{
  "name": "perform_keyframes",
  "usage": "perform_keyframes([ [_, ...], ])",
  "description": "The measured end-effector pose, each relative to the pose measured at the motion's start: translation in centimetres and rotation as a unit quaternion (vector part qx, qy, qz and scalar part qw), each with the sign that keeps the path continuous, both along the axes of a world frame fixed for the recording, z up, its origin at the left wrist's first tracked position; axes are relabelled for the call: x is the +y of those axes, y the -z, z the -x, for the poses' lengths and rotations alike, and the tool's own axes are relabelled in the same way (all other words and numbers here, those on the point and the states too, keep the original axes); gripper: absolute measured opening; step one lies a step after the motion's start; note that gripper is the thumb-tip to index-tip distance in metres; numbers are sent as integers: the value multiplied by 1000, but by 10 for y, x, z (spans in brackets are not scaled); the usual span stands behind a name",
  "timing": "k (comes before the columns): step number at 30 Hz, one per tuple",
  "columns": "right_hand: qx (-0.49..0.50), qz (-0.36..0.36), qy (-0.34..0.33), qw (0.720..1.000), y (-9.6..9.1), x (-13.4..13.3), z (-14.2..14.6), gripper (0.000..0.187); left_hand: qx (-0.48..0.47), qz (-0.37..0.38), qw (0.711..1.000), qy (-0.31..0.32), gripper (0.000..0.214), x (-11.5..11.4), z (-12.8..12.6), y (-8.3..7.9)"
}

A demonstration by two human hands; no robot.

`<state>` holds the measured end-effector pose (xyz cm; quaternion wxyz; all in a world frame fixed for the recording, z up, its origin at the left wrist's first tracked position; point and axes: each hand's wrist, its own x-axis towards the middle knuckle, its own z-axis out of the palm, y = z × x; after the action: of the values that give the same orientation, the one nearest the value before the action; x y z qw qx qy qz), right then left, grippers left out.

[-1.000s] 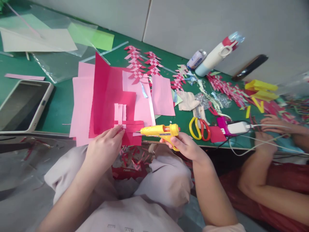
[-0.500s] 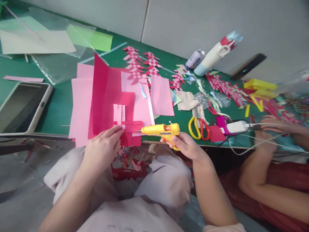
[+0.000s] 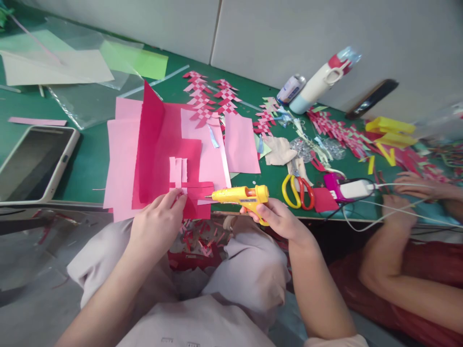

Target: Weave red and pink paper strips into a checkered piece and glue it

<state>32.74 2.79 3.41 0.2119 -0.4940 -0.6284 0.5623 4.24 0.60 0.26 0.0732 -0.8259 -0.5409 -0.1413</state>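
Note:
My right hand point(image 3: 280, 219) grips a yellow glue gun point(image 3: 241, 195) by its handle, nozzle pointing left at the paper weave. My left hand point(image 3: 157, 221) pinches the near edge of the weave point(image 3: 188, 180), made of pink strips crossed with red strips, at the table's front edge. The weave lies on a stack of red and pink paper sheets point(image 3: 159, 140) on the green table point(image 3: 90, 159).
Yellow-handled scissors point(image 3: 298, 190), a white charger with cable point(image 3: 356, 190), finished woven pieces point(image 3: 208, 96), a bottle point(image 3: 320, 79) and a tablet point(image 3: 34, 164) lie around. Another person's hands point(image 3: 408, 188) rest at the right. Paper scraps litter my lap.
Almost nothing moved. My left fingers shifted slightly on the weave's edge and the glue gun's nozzle stayed beside the red strips.

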Motion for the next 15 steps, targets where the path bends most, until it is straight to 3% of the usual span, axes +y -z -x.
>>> perform_keyframes([
  [15,-10,-9,3,1000,-3,-1,3,64,-60,42,997,-10,35,3,5,-2],
])
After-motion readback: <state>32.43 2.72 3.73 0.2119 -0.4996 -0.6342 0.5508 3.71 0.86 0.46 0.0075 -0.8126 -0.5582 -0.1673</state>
